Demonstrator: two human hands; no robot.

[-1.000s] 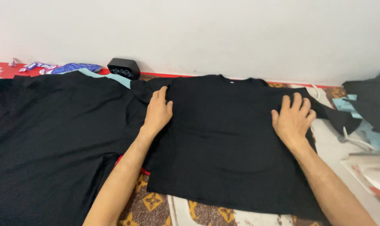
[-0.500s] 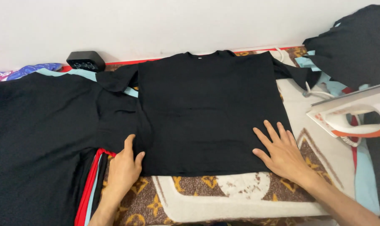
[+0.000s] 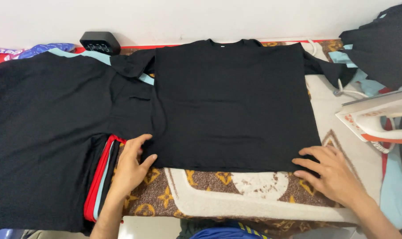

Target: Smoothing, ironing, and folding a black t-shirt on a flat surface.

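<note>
A black t-shirt (image 3: 232,102) lies flat on a brown and cream patterned blanket (image 3: 218,194), collar toward the wall and sleeves folded in. My left hand (image 3: 131,166) rests at the shirt's lower left corner, fingers touching the hem. My right hand (image 3: 331,172) lies at the lower right corner, fingers spread with the tips on the hem edge. Neither hand grips anything that I can see.
A stack of black garments (image 3: 46,132) with red and light blue edges lies to the left. A white and orange iron (image 3: 378,117) stands at the right with its cord. A black box (image 3: 100,42) sits by the wall. More dark cloth (image 3: 382,44) is piled at the back right.
Both hands slid from the shirt's shoulders down its sides to the bottom corners. The view shifted, bringing the iron into sight at the right.
</note>
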